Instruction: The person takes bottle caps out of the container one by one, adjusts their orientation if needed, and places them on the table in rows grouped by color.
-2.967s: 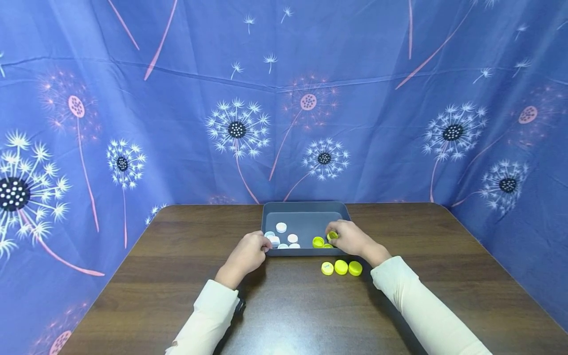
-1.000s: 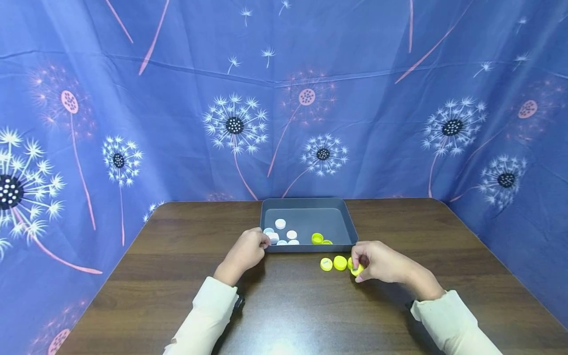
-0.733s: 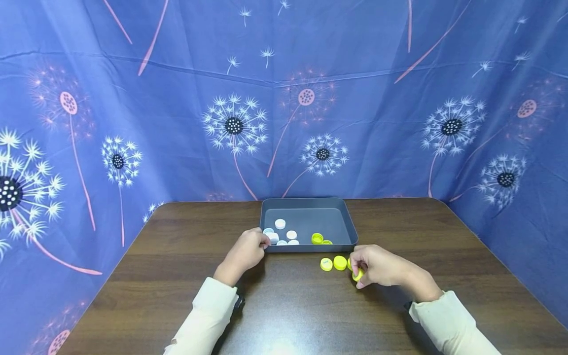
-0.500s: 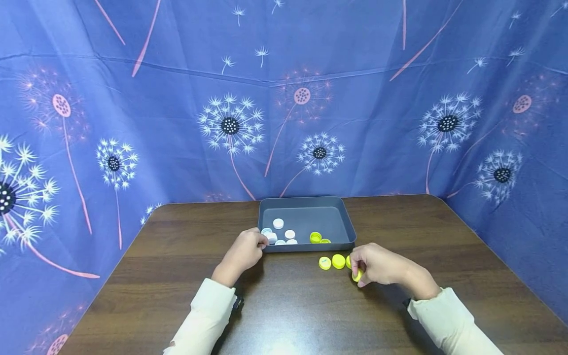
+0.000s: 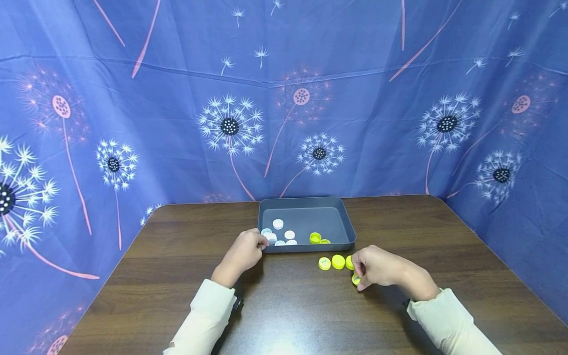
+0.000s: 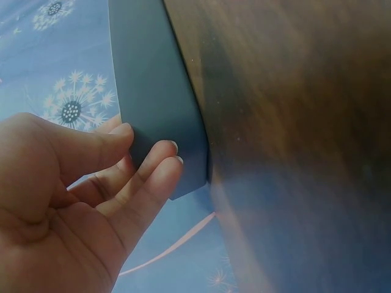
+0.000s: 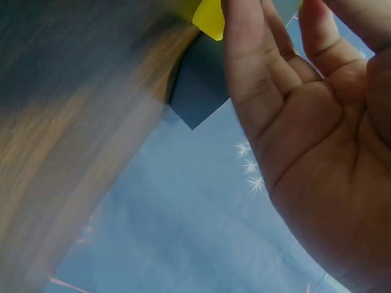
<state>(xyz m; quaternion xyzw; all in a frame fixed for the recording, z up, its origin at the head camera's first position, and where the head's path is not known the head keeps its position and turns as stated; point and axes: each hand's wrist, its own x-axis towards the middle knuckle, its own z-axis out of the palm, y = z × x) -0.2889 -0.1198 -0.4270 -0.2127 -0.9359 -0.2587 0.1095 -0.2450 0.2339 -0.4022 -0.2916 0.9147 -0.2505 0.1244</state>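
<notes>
The left hand pinches the front left corner of a dark grey tray; in the left wrist view its thumb lies on the rim of the tray. On the table, just in front of a row of yellow bottle caps, the right hand holds another yellow bottle cap between thumb and fingers. That cap is partly covered by the fingers. White caps lie in the tray's left part, two yellow caps in its right part. The right wrist view mostly hides the pinch.
The brown wooden table extends around the tray, which stands near the far edge. A blue curtain with a dandelion print hangs behind and at both sides.
The right hand has brought a yellow cap out of the tray to the table before the row, and its fingers now cover less of it. The left hand stays at the tray corner.
</notes>
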